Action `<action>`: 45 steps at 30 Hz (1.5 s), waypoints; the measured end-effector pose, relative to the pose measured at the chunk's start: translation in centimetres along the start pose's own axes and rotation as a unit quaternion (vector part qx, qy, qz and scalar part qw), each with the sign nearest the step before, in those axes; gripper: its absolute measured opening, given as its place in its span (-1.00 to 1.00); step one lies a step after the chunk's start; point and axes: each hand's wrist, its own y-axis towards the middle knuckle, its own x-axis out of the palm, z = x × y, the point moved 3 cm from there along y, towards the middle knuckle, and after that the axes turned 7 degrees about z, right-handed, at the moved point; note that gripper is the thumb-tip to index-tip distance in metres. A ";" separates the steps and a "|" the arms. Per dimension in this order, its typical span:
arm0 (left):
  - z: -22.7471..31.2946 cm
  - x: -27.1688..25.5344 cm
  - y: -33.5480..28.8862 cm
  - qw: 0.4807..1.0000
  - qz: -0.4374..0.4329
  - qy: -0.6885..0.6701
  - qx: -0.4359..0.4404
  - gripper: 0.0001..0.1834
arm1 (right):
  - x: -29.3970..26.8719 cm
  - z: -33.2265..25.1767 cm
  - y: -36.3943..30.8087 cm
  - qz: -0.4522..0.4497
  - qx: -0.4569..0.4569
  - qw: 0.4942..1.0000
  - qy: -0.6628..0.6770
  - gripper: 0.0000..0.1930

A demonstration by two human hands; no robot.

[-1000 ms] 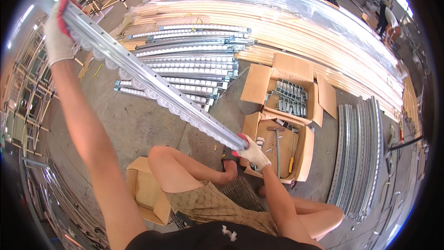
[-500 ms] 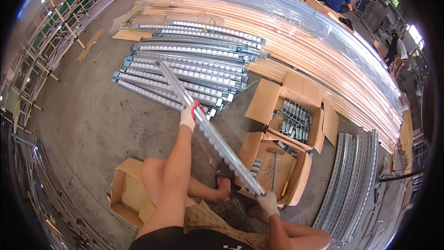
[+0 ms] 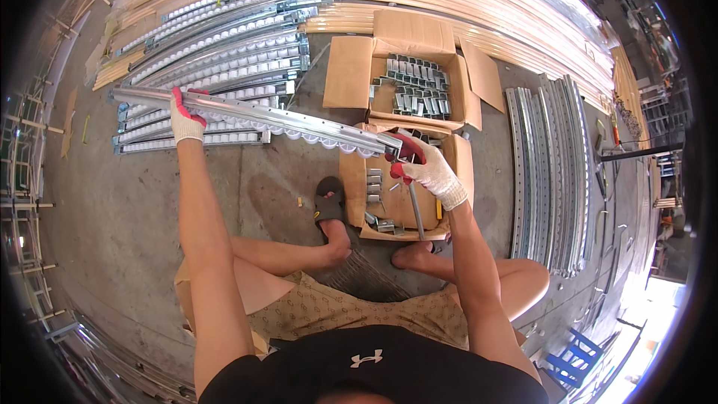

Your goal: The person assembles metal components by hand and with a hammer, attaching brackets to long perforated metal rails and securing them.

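Observation:
A long metal roller track point(image 3: 299, 121) with white wheels along its lower edge lies across both my hands, sloping slightly down to the right. My left hand point(image 3: 187, 116), in a white glove with red palm, is closed round the track toward its left end. My gloved right hand point(image 3: 437, 176) is closed at the track's right end, above the nearer cardboard box point(image 3: 465, 161); its fingers partly hide that end. Below my right hand, the handle of a hammer point(image 3: 416, 213) stands in that box beside several metal brackets point(image 3: 374, 185). The hammer's head is hidden.
Several finished-looking roller tracks point(image 3: 217, 71) lie at the far left. An open box of metal brackets point(image 3: 419, 86) stands behind the nearer one. Perforated steel rails point(image 3: 550, 172) lie at right; long wrapped tubes point(image 3: 486, 4) stretch across the back. A blue plastic stool point(image 3: 574, 357) stands lower right.
The track has swung from a steep diagonal to nearly level. My left hand has moved left and up, my right hand up to above the near box. The view has shifted too.

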 end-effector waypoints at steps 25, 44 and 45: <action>-4.5 -5.1 -9.9 0.987 0.155 -0.037 -0.015 -0.33 | -4.1 -0.1 -3.7 0.159 -0.203 0.965 0.044 -0.33; -11.1 -6.4 -10.8 0.973 0.138 0.179 -0.050 -0.28 | 0.6 15.9 -4.2 0.272 0.176 0.946 0.005 -0.61; -9.1 -6.0 -8.2 0.979 0.090 0.181 -0.034 -0.31 | 1.3 13.1 -1.0 0.260 0.141 0.955 -0.015 -0.61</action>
